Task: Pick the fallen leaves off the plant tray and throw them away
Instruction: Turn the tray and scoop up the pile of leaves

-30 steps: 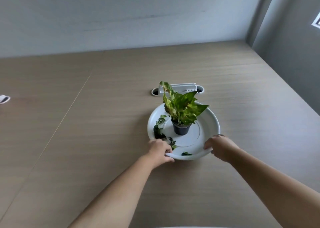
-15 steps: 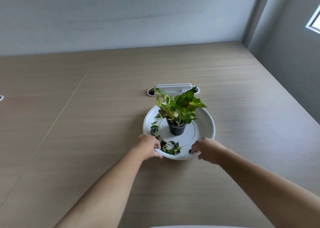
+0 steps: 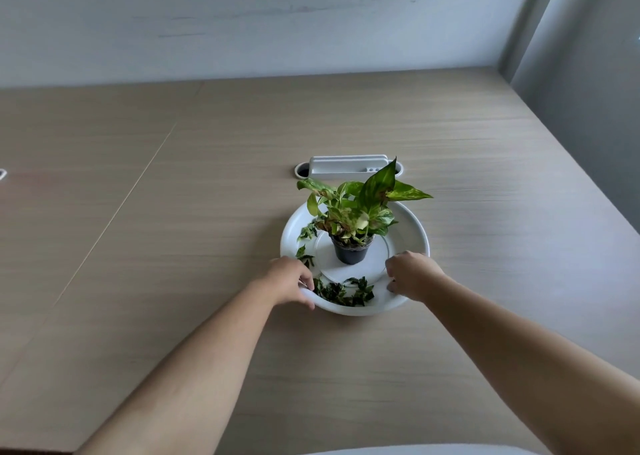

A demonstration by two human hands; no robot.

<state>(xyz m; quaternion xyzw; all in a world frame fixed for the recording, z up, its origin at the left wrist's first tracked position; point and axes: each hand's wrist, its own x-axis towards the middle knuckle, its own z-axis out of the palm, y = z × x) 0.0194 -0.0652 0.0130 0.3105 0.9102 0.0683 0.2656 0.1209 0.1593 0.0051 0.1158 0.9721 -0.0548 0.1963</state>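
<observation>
My left hand [image 3: 290, 281] is curled over the near-left rim of the white plant tray [image 3: 414, 228], gripping it. My right hand [image 3: 410, 274] rests bent on the near-right rim; I cannot tell whether it actually grips. Between them, in the tray's near trough, lies a heap of fallen leaves [image 3: 344, 292], with more along the left side. A potted plant [image 3: 351, 217] stands upright at the tray's centre on the wooden table [image 3: 173, 229]. Beyond it sits a white cable box [image 3: 346, 165].

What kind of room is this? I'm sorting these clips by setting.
Probably an office or meeting room: a long wooden table with a built-in white cable port, bare grey walls, and one potted plant.
</observation>
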